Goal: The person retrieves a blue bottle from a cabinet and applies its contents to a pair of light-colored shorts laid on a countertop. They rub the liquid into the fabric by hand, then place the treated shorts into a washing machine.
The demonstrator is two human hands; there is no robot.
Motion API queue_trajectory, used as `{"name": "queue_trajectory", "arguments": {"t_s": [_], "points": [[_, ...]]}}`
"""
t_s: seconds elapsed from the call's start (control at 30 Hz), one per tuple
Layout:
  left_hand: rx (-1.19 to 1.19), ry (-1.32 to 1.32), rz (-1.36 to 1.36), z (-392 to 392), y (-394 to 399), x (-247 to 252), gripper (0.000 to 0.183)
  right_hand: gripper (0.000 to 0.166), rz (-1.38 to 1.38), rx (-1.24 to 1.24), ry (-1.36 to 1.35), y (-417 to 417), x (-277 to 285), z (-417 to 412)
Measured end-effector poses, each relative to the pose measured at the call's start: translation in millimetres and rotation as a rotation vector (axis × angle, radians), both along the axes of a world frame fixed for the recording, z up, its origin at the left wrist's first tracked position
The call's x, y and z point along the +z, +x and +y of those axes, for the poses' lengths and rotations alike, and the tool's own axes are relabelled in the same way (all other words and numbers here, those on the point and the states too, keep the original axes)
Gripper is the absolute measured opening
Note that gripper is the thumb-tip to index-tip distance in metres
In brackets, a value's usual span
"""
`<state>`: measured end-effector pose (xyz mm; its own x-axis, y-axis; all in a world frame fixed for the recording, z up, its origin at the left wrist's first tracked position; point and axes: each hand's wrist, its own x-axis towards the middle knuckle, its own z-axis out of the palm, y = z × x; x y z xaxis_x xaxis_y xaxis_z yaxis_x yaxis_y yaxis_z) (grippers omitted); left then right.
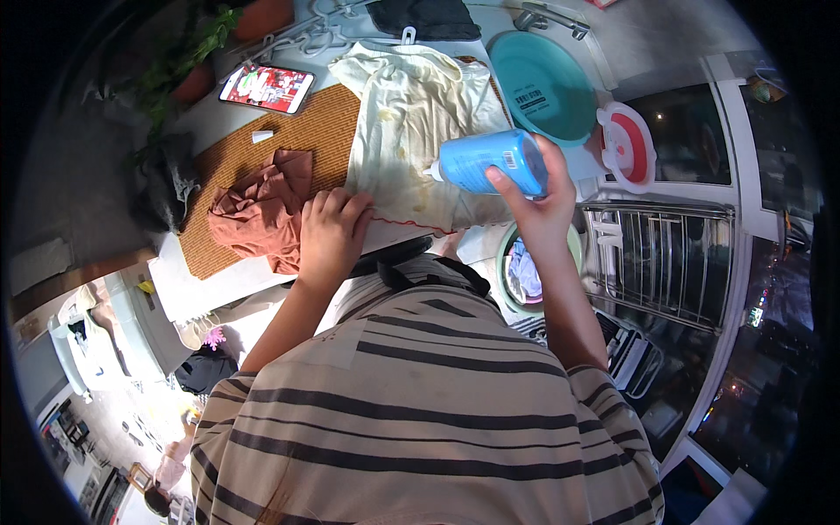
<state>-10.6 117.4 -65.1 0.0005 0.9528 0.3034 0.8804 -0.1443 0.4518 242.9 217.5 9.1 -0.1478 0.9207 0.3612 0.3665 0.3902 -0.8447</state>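
Observation:
A cream cloth garment (420, 111) with yellowish stains is spread over a brown ribbed mat (335, 115). My right hand (548, 190) grips a blue squeeze bottle (489, 161), tilted sideways so its white nozzle (433, 172) points at a stain near the garment's lower part. At the garment's lower left corner, my left hand (336, 223) has its fingers curled over the cloth edge; the fingertips are partly hidden. Red trim (410, 224) runs along the hem. Just left of that hand lies a crumpled rust-coloured cloth (259, 210). A small white cap (262, 136) rests on the mat.
A smartphone (266, 88) with a lit screen lies behind the mat, near plastic hangers (318, 41). A teal basin (558, 105) stands under a faucet (551, 18). Rightward are a pink-and-white collapsible basin (610, 141) and a metal rack (663, 262). Another person (172, 466) is at lower left.

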Motion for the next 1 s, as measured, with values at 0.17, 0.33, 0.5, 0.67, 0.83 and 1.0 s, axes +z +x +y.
{"name": "queue_trajectory", "arguments": {"t_s": [0.17,0.33,0.5,0.67,0.83,1.0], "points": [[0.007,-0.035,0.009,-1,-1,-2,0.015,0.055,-0.112,0.059,0.008,-4,4,1],[0.005,-0.031,0.007,-2,0,-2,0.014,0.055,-0.150,0.059,0.032,-2,3,-1],[0.001,-0.002,0.000,-3,-1,-4,0.016,0.056,-0.116,0.056,0.027,-5,6,-3],[0.005,-0.087,-0.002,-2,-1,3,0.016,0.054,-0.063,-0.025,-0.089,2,-4,8],[0.000,-0.090,-0.060,1,1,14,0.031,0.044,0.435,-0.254,-0.583,41,-33,19],[0.098,-0.078,-0.063,9,7,15,0.048,0.053,0.946,-0.204,-0.851,71,-64,12]]}}
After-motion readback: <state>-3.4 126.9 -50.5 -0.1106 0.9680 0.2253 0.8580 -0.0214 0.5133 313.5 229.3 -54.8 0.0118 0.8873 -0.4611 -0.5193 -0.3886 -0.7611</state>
